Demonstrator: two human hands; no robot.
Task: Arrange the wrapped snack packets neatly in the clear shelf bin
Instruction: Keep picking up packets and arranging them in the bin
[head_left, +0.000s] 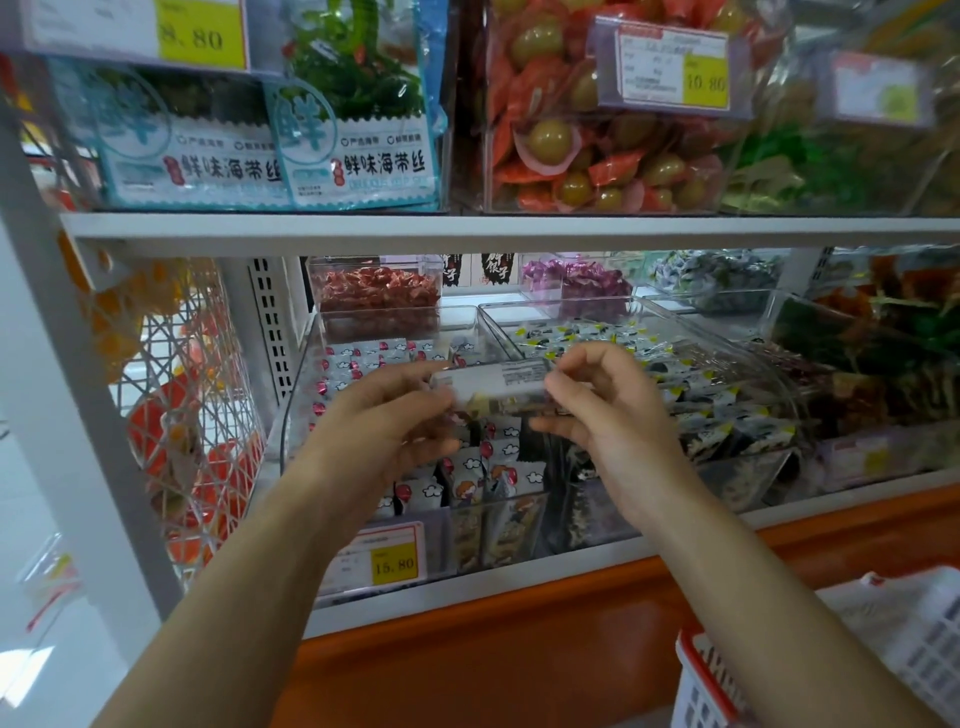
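My left hand and my right hand hold one wrapped snack packet between them, each pinching an end. The packet is white on top with small print and lies level above the clear shelf bin. In that bin stand several white packets with cartoon figures and clouds, some upright at the front, others lying flat at the back left. The lower part of the held packet is blurred.
A yellow price tag reading 15.80 hangs on the bin's front. To the right sits another clear bin of black, white and yellow packets. The upper shelf edge runs just above. A white and red basket stands at the lower right.
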